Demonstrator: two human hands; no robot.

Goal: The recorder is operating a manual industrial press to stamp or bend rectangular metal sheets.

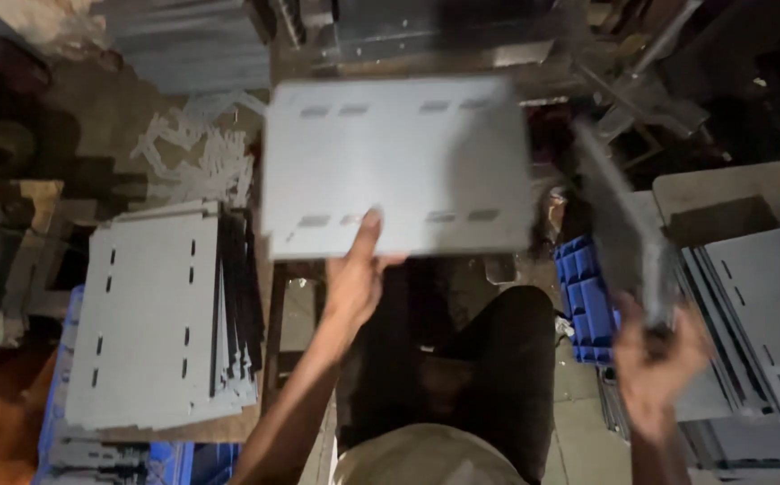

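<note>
Crosswise, grey slotted panel [396,166] in left hand [351,280]'s grip; edge-on panel [623,238] in right hand [655,364].

Two sheets are sitting up in your hands, with stacks lying to either side of you.

Your left hand [354,278] is gripping the near edge of a slotted metal sheet [397,166] that is lying flat ahead of you at the centre; your right hand [655,364] is pinching the lower end of a second sheet [619,229], which is standing edge-on to the right of the first and well apart from it; a stack of slotted sheets [152,314] is lying to your left; another stack [753,305] is lying to your right, just beyond the right hand; a plastic bin [587,301] is sitting between your legs and that right stack; a pile of small cut pieces [201,157] is lying behind the left stack.
</note>
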